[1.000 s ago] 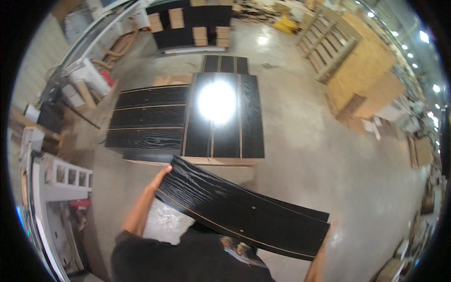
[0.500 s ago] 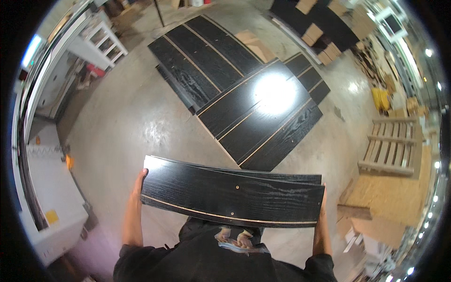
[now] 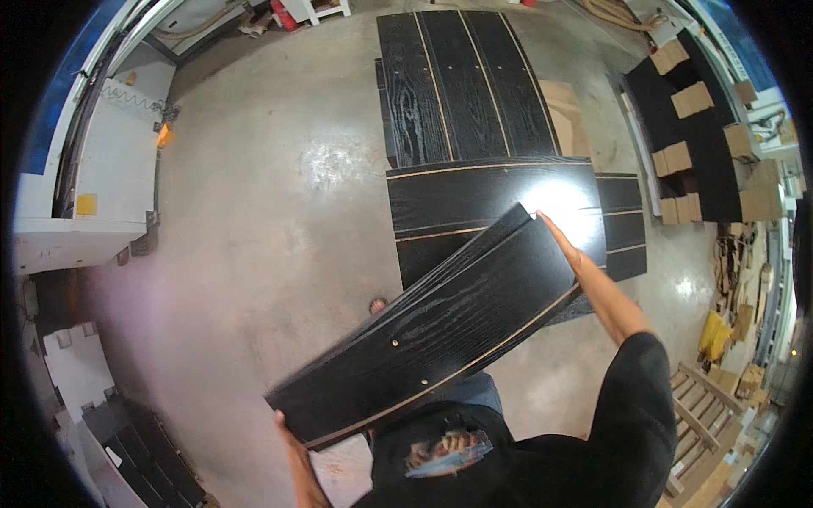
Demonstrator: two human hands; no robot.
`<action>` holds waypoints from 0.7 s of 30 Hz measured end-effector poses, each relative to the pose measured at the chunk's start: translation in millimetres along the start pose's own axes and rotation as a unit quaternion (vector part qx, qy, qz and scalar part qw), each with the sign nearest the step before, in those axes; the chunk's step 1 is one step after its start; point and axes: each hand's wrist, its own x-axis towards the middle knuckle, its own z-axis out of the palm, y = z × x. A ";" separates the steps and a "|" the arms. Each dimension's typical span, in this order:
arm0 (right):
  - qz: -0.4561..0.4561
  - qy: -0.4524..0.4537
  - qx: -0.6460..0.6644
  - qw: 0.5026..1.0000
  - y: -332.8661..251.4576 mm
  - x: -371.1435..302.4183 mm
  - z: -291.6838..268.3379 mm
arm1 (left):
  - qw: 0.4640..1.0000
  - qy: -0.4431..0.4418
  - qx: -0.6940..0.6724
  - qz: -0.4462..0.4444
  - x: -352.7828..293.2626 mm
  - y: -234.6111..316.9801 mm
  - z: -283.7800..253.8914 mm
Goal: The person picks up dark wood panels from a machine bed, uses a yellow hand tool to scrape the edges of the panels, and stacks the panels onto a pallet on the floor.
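I hold a stack of long black wood-grain boards (image 3: 432, 334) with pale edges, tilted across my front above the concrete floor. My left hand (image 3: 284, 421) grips the stack's near lower-left end. My right hand (image 3: 557, 235) grips its far upper-right end, by a bright glare spot. Beyond the stack, more black boards (image 3: 461, 85) lie flat side by side on the floor, with another group (image 3: 491, 199) laid crosswise just ahead of the stack.
A white machine (image 3: 102, 169) stands at the left. Black panels with cardboard blocks (image 3: 690, 102) lie at the upper right. A wooden pallet (image 3: 703, 415) sits at the lower right, white and black cut parts (image 3: 93, 406) at the lower left.
The view has swung round and the floor boards now lie ahead of me. The held stack has turned from level to a diagonal, its right end raised and farther away.
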 end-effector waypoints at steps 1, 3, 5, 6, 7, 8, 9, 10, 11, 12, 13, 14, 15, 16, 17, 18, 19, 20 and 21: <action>-0.028 -0.053 -0.081 0.995 -20.7 23.0 17.1 | 0.998 0.008 -0.052 -0.026 -24.9 -39.0 -12.4; -0.060 -0.132 -0.194 0.970 -43.7 69.1 30.3 | 0.992 0.080 -0.092 -0.020 -74.4 -83.0 23.3; -0.035 -0.165 -0.225 0.960 -45.8 126.9 9.0 | 0.979 0.051 -0.197 -0.020 -82.1 -131.4 39.4; 0.001 -0.191 -0.235 0.953 -46.6 159.4 8.7 | 0.971 0.064 -0.227 -0.023 -96.4 -155.6 48.3; 0.080 -0.201 -0.265 0.940 -70.5 160.8 33.6 | 0.963 0.075 -0.256 -0.029 -108.5 -175.5 59.2; 0.037 -0.233 -0.297 0.925 -68.3 191.8 29.8 | 0.955 0.084 -0.283 -0.035 -119.0 -192.8 69.8; 0.014 -0.258 -0.307 0.916 -70.3 212.3 33.0 | 0.951 0.082 -0.296 -0.032 -123.0 -208.0 84.9; -0.012 -0.282 -0.316 0.906 -74.4 232.5 35.2 | 0.947 0.079 -0.309 -0.028 -125.0 -220.9 99.3; -0.040 -0.299 -0.319 0.899 -79.7 243.7 38.3 | 0.946 0.071 -0.315 -0.026 -122.1 -227.4 111.8; -0.001 -0.278 -0.327 0.904 -87.6 250.2 36.3 | 0.944 0.073 -0.322 -0.030 -119.2 -235.1 123.5; 0.016 -0.277 -0.371 0.886 -101.8 247.9 63.3 | 0.937 0.087 -0.338 -0.022 -124.4 -250.7 137.1; 0.030 -0.282 -0.416 0.864 -116.0 245.6 93.6 | 0.929 0.103 -0.355 -0.012 -128.5 -261.8 150.1; 0.012 -0.265 -0.434 0.861 -124.9 244.4 106.9 | 0.921 0.098 -0.377 -0.016 -125.3 -267.1 160.9; -0.008 -0.249 -0.451 0.857 -130.4 245.0 119.2 | 0.912 0.093 -0.398 -0.021 -123.0 -271.1 170.8; -0.024 -0.227 -0.465 0.855 -131.8 246.7 119.9 | 0.905 0.086 -0.415 -0.032 -120.4 -274.5 178.1; -0.141 -0.282 -0.487 0.815 -132.6 266.3 106.5 | 0.902 0.078 -0.424 -0.034 -114.3 -278.1 185.2; -0.146 -0.285 -0.509 0.799 -141.4 276.9 99.3 | 0.899 0.069 -0.432 -0.036 -106.7 -280.9 191.9; -0.083 -0.288 -0.501 0.812 -145.6 279.9 115.5 | 0.893 0.070 -0.444 -0.032 -106.5 -289.6 200.7; -0.086 -0.279 -0.522 0.802 -151.2 278.6 118.3 | 0.890 0.073 -0.448 -0.036 -104.1 -293.3 208.4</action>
